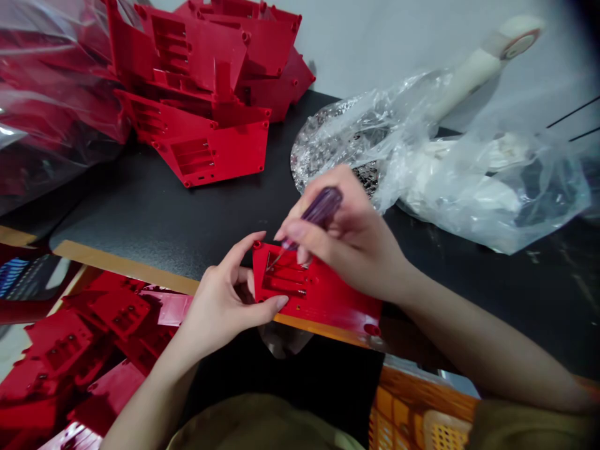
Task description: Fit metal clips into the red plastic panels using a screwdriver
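Observation:
A red plastic panel (328, 297) with a slotted battery compartment lies at the front edge of the black table. My left hand (234, 290) grips the panel's left end, thumb on its near edge and fingers at the far side. In my right hand (347, 237) is a screwdriver (322, 207) with a dark purple handle, held tilted. Its thin shaft reaches down to the left into the compartment, near a metal contact; whether the tip touches cannot be made out. The right hand hovers over the panel's middle.
Red panels (239, 147) are stacked at the back left beside a clear bag (56, 94). More panels (70, 344) lie below left. A plastic bag of small metal parts (323, 147) and white items (473, 181) lie right. An orange basket (398, 406) stands below.

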`<state>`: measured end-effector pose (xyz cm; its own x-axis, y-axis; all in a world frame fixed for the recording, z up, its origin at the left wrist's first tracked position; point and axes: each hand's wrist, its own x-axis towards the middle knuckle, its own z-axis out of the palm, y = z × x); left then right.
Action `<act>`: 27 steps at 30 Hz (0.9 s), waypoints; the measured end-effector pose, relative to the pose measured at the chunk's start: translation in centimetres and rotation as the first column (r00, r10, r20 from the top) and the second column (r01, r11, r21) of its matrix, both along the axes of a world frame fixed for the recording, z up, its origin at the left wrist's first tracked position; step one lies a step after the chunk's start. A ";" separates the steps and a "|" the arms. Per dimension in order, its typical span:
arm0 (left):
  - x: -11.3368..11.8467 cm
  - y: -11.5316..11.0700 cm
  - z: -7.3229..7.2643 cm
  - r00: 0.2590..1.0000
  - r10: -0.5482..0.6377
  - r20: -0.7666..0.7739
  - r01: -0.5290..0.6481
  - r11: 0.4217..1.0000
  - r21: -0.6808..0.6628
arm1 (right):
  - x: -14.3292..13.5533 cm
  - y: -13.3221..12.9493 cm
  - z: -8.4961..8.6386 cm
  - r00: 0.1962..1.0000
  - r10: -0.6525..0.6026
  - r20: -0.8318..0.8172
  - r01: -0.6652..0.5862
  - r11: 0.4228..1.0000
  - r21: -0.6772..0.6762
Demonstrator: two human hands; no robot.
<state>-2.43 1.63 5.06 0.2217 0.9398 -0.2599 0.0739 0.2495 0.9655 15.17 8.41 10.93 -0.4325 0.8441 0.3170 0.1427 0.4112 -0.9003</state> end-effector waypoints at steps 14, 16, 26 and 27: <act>-0.3 0.1 -0.1 0.987 -0.066 -0.148 0.071 0.997 0.030 | -1.0 -2.1 -0.3 0.925 -0.337 -0.176 0.365 0.917 0.164; -0.4 0.1 -0.1 0.987 -0.068 -0.149 0.074 0.997 0.035 | -1.0 -1.9 -0.5 0.937 -0.315 -0.152 0.341 0.922 0.186; -0.5 0.1 -0.2 0.988 -0.074 -0.137 0.082 0.995 0.054 | -1.4 -1.5 -1.9 0.979 -0.191 -0.065 0.201 0.946 0.256; -0.5 0.1 -0.2 0.989 -0.071 -0.126 0.078 0.996 0.050 | -1.4 -1.5 -2.0 0.982 -0.180 -0.058 0.189 0.943 0.274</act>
<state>-2.89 1.76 4.89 0.2614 0.9355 -0.2379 0.2100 0.1854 0.9599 13.72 6.90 8.92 -0.2633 0.7848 0.5610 0.2126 0.6144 -0.7598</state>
